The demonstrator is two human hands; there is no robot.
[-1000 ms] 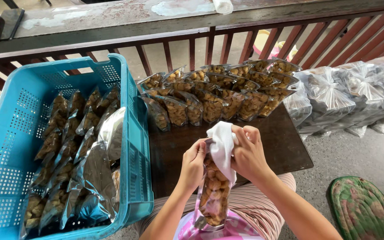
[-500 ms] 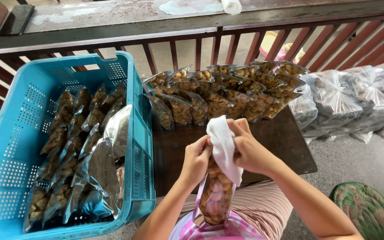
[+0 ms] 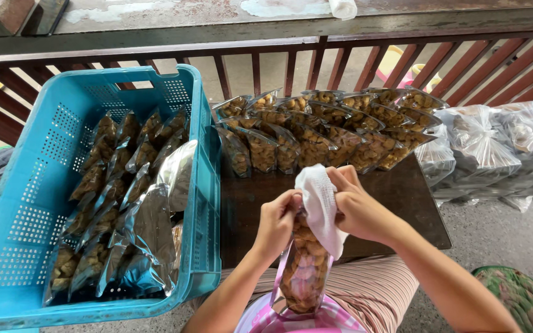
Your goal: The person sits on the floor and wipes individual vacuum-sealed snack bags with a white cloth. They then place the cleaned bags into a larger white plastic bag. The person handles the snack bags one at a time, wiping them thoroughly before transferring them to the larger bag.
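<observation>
Right hand pinches a white cloth over the mouth of a clear snack pouch; left hand grips the pouch top. Pouch stands upright over the lap, long axis vertical — likely light, crinkly, slippery, contents brittle; hold at the top seam. Beyond, a dark table with filled pouches.

This looks like a home porch used for small-scale snack packing. A dark red wooden railing runs along the far side above a rough concrete floor. A low dark counter carries rows of filled clear snack pouches, a blue plastic crate on the left holds more, and tied plastic bags pile up at right.
</observation>
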